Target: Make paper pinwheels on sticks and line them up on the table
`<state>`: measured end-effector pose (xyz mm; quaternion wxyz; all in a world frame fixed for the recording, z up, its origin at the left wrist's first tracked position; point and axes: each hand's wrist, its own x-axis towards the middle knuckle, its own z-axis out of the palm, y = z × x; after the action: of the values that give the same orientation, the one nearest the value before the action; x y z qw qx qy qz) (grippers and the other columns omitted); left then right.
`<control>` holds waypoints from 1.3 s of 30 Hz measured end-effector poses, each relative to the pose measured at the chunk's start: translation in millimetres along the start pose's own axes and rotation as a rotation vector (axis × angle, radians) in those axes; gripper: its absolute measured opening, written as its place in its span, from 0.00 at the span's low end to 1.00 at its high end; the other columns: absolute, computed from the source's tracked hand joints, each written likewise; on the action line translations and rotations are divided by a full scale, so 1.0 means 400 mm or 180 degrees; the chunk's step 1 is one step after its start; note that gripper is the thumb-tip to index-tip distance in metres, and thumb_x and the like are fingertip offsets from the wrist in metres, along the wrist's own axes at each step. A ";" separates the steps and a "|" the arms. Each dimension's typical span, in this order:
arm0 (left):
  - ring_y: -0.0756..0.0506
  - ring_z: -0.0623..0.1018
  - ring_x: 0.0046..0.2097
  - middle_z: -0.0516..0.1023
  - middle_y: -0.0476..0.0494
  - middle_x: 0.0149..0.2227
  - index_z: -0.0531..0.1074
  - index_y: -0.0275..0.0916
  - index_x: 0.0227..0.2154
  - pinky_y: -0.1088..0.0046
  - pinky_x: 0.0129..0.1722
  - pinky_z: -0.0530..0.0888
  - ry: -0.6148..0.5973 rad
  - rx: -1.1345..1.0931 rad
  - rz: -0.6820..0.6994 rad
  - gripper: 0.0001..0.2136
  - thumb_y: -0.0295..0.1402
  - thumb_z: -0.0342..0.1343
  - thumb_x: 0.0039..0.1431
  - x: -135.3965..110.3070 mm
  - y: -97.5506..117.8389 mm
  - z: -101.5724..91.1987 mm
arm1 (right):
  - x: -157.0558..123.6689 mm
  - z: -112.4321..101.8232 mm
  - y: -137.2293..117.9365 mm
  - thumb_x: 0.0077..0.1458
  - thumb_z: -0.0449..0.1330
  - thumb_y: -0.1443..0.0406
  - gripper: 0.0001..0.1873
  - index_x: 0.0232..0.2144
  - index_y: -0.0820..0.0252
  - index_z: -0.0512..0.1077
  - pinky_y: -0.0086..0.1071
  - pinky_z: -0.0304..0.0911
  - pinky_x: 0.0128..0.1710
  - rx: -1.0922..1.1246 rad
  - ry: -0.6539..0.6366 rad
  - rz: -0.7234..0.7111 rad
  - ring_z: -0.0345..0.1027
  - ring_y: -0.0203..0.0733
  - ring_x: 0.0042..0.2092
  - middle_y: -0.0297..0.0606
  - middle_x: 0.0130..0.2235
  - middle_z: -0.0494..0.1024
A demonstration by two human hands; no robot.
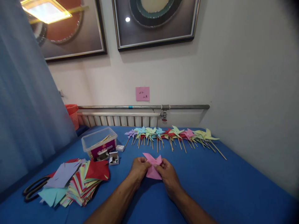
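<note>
A pink paper square (152, 165), partly folded into pinwheel points, is held just above the blue table (210, 180). My left hand (139, 169) pinches its left side with closed fingers. My right hand (167, 173) pinches its right side, fingers closed on the folded corners near the centre. A row of finished paper pinwheels (173, 135) on wooden sticks lies beyond my hands along the table's far edge.
A stack of coloured paper squares (77, 182) lies at the left, with black scissors (34, 188) beside it. A clear plastic box (99, 143) with sticks and two small open pin boxes (114, 158) stand behind the stack. A wall rises to the right.
</note>
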<state>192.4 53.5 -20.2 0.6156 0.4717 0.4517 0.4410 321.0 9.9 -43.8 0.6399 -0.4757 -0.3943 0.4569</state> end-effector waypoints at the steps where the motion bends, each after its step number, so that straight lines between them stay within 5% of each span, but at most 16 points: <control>1: 0.55 0.60 0.18 0.65 0.55 0.14 0.65 0.38 0.16 0.77 0.20 0.55 -0.0004 -0.0001 0.0000 0.11 0.26 0.64 0.38 -0.001 -0.001 0.001 | -0.001 0.000 0.000 0.39 0.74 0.52 0.23 0.33 0.57 0.73 0.32 0.65 0.30 -0.0001 0.0004 -0.0001 0.74 0.44 0.29 0.35 0.28 0.82; 27: 0.54 0.59 0.18 0.63 0.56 0.14 0.63 0.40 0.17 0.76 0.21 0.56 -0.0307 -0.0259 -0.0030 0.13 0.31 0.66 0.39 -0.011 0.002 0.006 | 0.009 -0.014 0.010 0.42 0.67 0.56 0.20 0.38 0.57 0.75 0.33 0.65 0.29 -0.0520 0.0218 -0.0064 0.74 0.47 0.31 0.34 0.27 0.80; 39: 0.55 0.55 0.17 0.60 0.57 0.12 0.61 0.41 0.14 0.76 0.20 0.54 -0.0078 0.0197 -0.0051 0.16 0.30 0.66 0.43 -0.015 0.019 0.009 | 0.021 -0.024 0.033 0.44 0.66 0.56 0.22 0.42 0.57 0.76 0.33 0.66 0.29 -0.0799 0.0204 -0.0156 0.74 0.45 0.31 0.35 0.30 0.81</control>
<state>193.7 48.4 -11.6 0.6098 0.4922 0.4614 0.4160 329.6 17.4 -58.2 0.5986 -0.5566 -0.4393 0.3728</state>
